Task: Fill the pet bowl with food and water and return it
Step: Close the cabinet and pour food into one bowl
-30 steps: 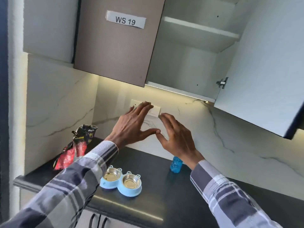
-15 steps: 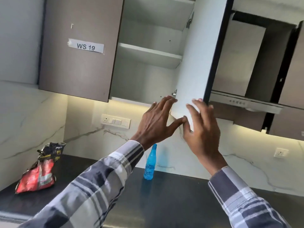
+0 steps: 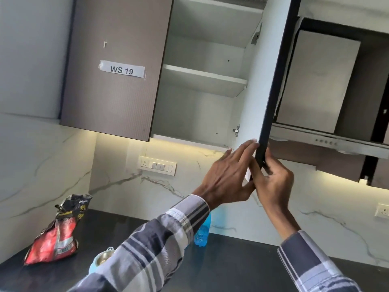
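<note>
The pet bowl (image 3: 100, 262) sits on the dark counter (image 3: 231, 268) at the bottom of the view, mostly hidden behind the left sleeve (image 3: 147, 245). Only one metal cup in a pale blue rim shows, facing up; the piece looks like a double bowl, but with so little visible its long axis cannot be told. It lies well below both hands and to their left.

One red and black food bag (image 3: 55, 232) stands crumpled on the counter at the left, its top pointing up and leaning a little right, its long axis close to upright. One blue water bottle (image 3: 203, 232) stands by the marble wall (image 3: 42, 165), half covered by the left sleeve, upright as far as can be seen.

Both hands are raised at the lower corner of the open cupboard door (image 3: 271, 81), which is seen almost edge-on, its long axis running up and down. The right hand (image 3: 273, 182) is closed around the dark edge of the door near its bottom corner, fingers curled over the far side. The left hand (image 3: 227, 178) is open, fingers stretched out flat against the white inner face of the door, thumb spread below.

The cupboard (image 3: 200, 114) holds one shelf (image 3: 204, 80). The closed door beside it carries one label (image 3: 122, 69) reading WS 19. One switch plate (image 3: 157, 165) is on the wall under the cupboard, and one socket (image 3: 382, 212) shows at the far right
</note>
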